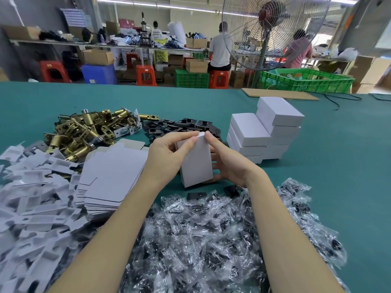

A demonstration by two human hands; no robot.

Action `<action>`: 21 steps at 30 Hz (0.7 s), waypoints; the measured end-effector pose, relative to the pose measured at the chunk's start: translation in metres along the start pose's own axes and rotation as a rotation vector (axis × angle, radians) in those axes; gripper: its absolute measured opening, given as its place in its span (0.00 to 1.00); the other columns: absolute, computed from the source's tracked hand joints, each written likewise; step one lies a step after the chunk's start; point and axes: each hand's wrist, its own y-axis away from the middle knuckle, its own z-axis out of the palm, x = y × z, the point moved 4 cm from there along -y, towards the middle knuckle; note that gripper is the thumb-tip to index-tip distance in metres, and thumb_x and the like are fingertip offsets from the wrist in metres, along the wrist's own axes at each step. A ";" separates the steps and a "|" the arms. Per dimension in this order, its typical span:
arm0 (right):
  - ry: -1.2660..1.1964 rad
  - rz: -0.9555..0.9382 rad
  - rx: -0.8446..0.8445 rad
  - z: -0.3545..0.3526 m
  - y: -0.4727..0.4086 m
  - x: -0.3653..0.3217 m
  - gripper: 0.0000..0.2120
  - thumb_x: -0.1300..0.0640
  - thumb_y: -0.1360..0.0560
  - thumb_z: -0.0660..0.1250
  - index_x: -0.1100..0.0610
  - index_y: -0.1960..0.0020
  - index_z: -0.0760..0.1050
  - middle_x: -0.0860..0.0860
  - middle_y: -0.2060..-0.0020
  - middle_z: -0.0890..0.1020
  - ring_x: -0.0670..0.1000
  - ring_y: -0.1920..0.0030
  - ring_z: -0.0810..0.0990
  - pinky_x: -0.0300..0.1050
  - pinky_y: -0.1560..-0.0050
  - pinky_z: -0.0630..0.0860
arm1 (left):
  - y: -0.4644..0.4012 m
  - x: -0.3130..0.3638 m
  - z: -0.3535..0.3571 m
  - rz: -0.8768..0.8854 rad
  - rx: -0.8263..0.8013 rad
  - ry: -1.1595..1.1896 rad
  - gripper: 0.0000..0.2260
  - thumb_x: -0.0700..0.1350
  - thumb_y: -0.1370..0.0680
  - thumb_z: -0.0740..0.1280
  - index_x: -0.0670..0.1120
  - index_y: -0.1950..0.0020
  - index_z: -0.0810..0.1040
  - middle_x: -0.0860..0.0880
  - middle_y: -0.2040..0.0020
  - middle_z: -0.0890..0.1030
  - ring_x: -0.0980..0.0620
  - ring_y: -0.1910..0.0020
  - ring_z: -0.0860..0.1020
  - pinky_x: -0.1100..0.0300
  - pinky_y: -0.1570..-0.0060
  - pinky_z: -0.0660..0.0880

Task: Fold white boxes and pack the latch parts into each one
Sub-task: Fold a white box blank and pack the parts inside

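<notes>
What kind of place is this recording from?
Likely a hardware packing workshop: heaps of brass latches and bagged parts on a green table, stacked white boxes, other workers at benches behind.

The scene is bright and even, lit by ceiling light strips [190, 7] far behind, so shadows on the bench [317, 166] are soft. The wide lens bends the edges, and the plastic bags [211, 240] give small glare and look a little blurred

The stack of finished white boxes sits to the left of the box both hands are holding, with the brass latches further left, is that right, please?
Not quite: the head view shows the stack of finished white boxes to the right of the held box. Both hands, left and right, do hold it, and the brass latches do lie to the left.
</notes>
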 end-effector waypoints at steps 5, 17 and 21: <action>-0.003 0.014 0.008 0.000 -0.001 0.001 0.35 0.24 0.26 0.59 0.48 0.34 0.79 0.54 0.43 0.85 0.54 0.43 0.85 0.50 0.51 0.83 | -0.001 0.002 0.001 -0.006 -0.077 -0.066 0.12 0.47 0.15 0.64 0.52 0.36 0.84 0.60 0.44 0.82 0.61 0.46 0.79 0.70 0.53 0.73; 0.165 -0.171 0.009 -0.009 0.007 -0.018 0.19 0.40 0.28 0.75 0.41 0.39 0.79 0.42 0.47 0.85 0.46 0.48 0.85 0.45 0.58 0.83 | -0.007 -0.018 -0.011 -0.261 0.095 -0.146 0.14 0.49 0.15 0.58 0.47 0.50 0.82 0.42 0.51 0.82 0.51 0.53 0.78 0.42 0.45 0.80; 0.450 -0.216 0.001 -0.007 0.011 -0.033 0.34 0.49 0.31 0.82 0.43 0.29 0.72 0.40 0.44 0.81 0.38 0.48 0.81 0.33 0.55 0.77 | -0.007 -0.021 -0.008 -0.431 0.144 0.073 0.16 0.48 0.15 0.57 0.44 0.56 0.78 0.45 0.51 0.80 0.46 0.47 0.80 0.52 0.55 0.85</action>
